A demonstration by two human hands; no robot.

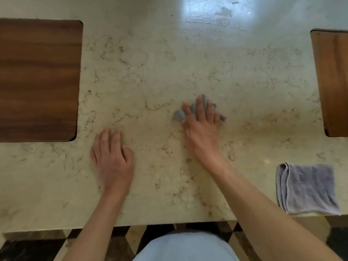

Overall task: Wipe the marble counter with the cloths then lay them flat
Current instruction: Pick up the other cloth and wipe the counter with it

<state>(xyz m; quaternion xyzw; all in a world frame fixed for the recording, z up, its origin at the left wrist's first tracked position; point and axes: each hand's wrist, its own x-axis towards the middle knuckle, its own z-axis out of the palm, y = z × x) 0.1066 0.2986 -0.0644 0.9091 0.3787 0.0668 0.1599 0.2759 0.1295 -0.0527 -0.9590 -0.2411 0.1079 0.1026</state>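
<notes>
My right hand (202, 127) presses down on a bunched grey cloth (179, 115) near the middle of the beige marble counter (150, 72); most of the cloth is hidden under the palm and fingers. My left hand (112, 156) lies palm-down on the bare marble to the left, fingers slightly curled, holding nothing. A second grey-lilac cloth (307, 188) lies folded at the counter's front right, apart from both hands.
A dark wooden board (37, 80) is set into the counter at the left, and another wooden board (333, 81) at the right edge. A bright glare patch (212, 12) shows at the far side. The counter's front edge (131, 223) runs just below my forearms.
</notes>
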